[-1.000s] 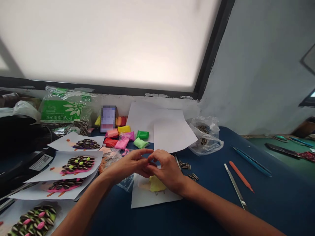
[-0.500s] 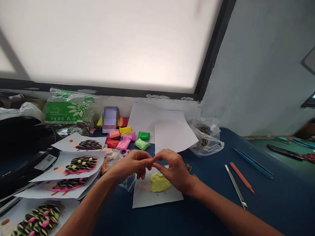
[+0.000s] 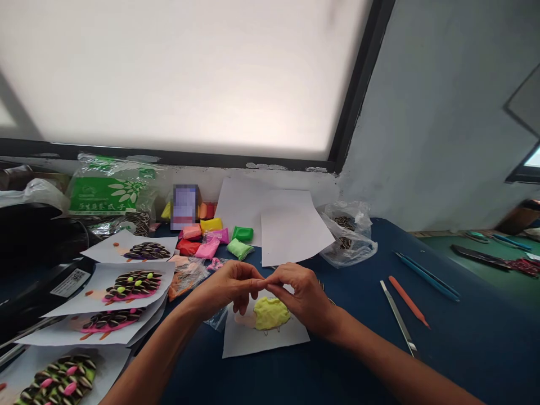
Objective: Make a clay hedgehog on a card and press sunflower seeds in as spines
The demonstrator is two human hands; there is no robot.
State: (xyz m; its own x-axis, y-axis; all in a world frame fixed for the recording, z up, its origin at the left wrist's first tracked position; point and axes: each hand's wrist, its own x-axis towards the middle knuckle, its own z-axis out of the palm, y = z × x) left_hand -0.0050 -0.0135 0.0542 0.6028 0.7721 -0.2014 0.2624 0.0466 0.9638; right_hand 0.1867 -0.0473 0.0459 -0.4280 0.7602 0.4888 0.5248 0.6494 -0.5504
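Left hand (image 3: 231,286) touching right hand (image 3: 301,293), yellow clay (image 3: 271,315) nearby, on paper (image 3: 248,345)

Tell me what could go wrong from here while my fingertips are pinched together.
The left hand and right hand meet at the fingertips near the yellow clay, so a dip might dent it. The silver tool lies near the right forearm; a sweep could knock it. The seed-covered hedgehog pictures overlap beside the left forearm and might slide if nudged.
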